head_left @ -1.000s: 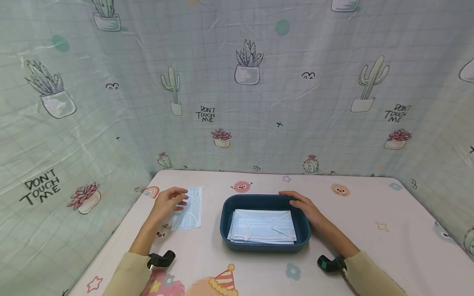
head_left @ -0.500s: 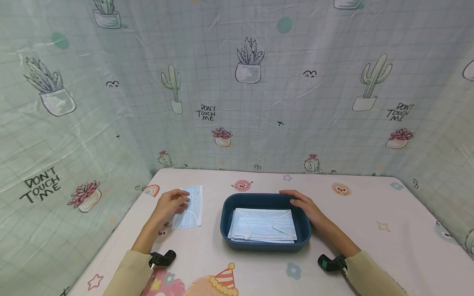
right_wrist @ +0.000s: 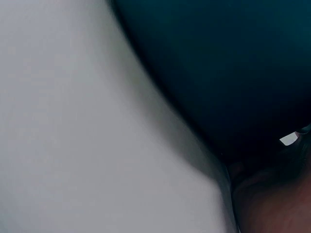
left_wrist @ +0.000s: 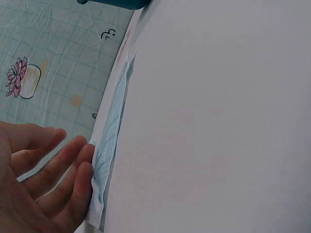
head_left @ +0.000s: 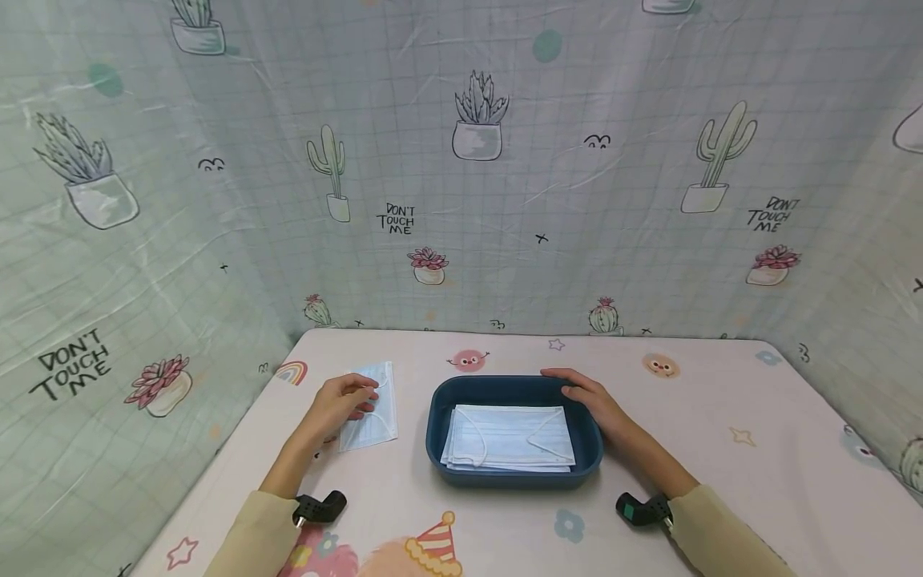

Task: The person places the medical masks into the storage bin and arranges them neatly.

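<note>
In the head view, a pale blue face mask [head_left: 371, 425] with white ear loops lies on the table at left. My left hand [head_left: 339, 403] is over its left edge, fingers loosely bent. In the left wrist view, the lower fingertips [left_wrist: 85, 170] touch the mask [left_wrist: 109, 136], while the upper fingers stay off it. A dark blue plastic box [head_left: 505, 481] sits at the middle, holding several stacked masks [head_left: 508, 437]. My right hand [head_left: 594, 405] grips its far right corner, thumb inside the rim and fingers along the outside. The right wrist view shows mostly the box's dark wall [right_wrist: 214, 73].
The table [head_left: 685, 433] wears a pale pink cloth with printed cartoon figures. Behind it and at both sides hangs a grey-green curtain [head_left: 534, 200] with cactus drawings. A black camera mount [head_left: 320, 507] is strapped to the left wrist, another mount [head_left: 642, 510] to the right.
The left hand has moved slightly right, and the loose mask beneath it has shifted right and turned a little. The right hand stays at the box's corner. The head view has drifted slightly.
</note>
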Demonstrator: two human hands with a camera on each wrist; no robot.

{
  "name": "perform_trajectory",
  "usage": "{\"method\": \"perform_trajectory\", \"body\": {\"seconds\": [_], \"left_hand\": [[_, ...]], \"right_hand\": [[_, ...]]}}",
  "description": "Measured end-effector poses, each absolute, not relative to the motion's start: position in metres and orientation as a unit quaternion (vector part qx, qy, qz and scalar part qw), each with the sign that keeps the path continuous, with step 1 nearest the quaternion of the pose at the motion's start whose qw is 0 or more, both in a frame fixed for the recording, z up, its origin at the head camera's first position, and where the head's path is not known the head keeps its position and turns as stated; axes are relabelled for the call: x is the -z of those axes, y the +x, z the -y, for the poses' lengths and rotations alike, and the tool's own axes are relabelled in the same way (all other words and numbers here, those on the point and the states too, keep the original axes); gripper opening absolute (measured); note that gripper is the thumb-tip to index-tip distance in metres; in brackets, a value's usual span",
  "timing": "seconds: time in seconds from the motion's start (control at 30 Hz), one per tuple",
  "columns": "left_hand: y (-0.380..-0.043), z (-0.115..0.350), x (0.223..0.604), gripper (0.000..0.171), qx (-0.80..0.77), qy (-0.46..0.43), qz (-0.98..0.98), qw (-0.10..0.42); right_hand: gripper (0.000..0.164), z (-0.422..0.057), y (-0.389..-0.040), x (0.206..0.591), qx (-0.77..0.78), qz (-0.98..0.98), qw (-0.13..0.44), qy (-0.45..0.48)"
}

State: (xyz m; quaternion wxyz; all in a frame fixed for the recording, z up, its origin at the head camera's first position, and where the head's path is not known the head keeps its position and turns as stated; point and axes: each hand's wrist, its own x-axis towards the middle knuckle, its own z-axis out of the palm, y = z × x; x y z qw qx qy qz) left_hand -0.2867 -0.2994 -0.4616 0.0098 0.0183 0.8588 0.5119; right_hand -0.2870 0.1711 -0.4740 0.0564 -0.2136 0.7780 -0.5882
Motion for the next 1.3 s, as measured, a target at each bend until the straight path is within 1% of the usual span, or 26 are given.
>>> {"method": "perform_trajectory", "body": {"seconds": [0.23, 0.7, 1.0, 1.3], "left_hand": [[-0.2864, 0.2995, 0.4609, 0.030, -0.510, 0.019, -0.860, 0.012], [-0.2835, 0.3008, 0.4565, 0.028, -0.441, 0.005, -0.897, -0.027], [-0.2786, 0.2973, 0.4548, 0.036, -0.403, 0.004, -0.915, -0.019], [-0.2767, 0.2920, 0.4540, 0.040, -0.370, -0.002, -0.929, -0.006]], "right_hand": [[0.043, -0.1710, -0.2874, 0.4734, 0.589, -0.775, 0.058, -0.221], [0.044, -0.1697, -0.2890, 0.4719, 0.598, -0.766, 0.057, -0.229], [0.044, -0.1698, -0.2892, 0.4756, 0.590, -0.775, 0.051, -0.222], [0.044, -0.1700, -0.2888, 0.4775, 0.587, -0.778, 0.050, -0.218]]}}
